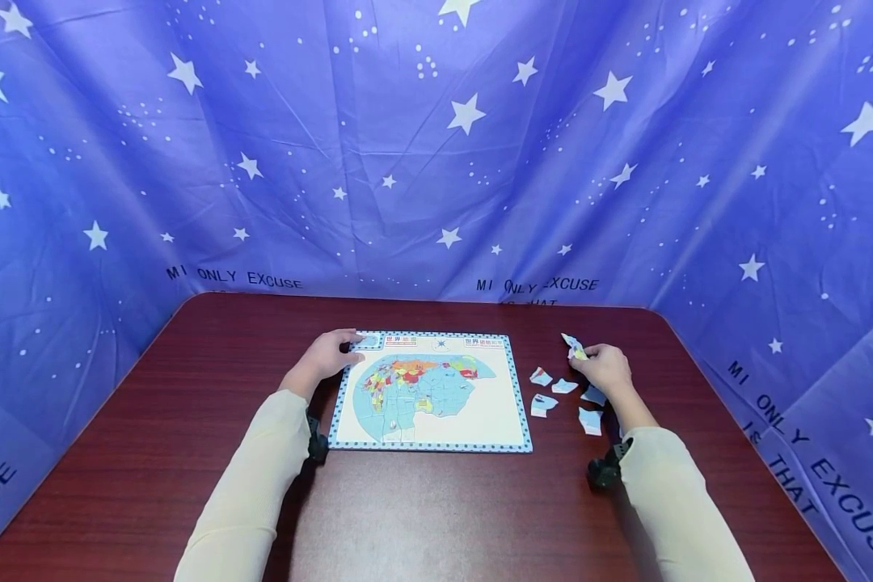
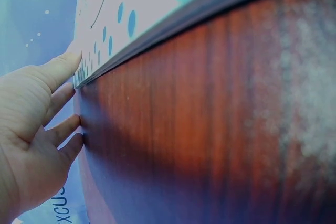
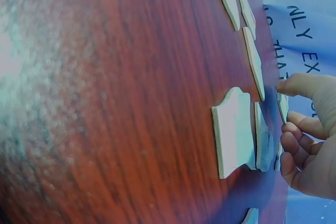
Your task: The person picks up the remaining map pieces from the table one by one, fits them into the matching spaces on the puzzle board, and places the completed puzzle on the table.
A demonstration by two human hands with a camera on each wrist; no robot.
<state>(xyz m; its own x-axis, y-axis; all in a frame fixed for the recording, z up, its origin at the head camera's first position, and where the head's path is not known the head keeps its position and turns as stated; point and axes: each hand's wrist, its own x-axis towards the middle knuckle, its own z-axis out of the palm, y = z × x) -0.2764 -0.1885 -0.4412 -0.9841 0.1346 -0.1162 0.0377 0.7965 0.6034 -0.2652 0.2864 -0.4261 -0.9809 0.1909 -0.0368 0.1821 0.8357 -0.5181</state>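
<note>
Centrally, the left hand (image 1: 329, 353) is pressing straight fingers on the dotted-border map puzzle board's (image 1: 436, 440) ten-o'clock corner; the right hand (image 1: 605, 368) is pinching a small pale puzzle piece (image 1: 574, 346) at three o'clock.

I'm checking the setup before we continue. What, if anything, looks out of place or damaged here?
Nothing looks damaged or spilled. The board lies flat and square; its map is only part filled, and loose pieces lie scattered to its right.
</note>
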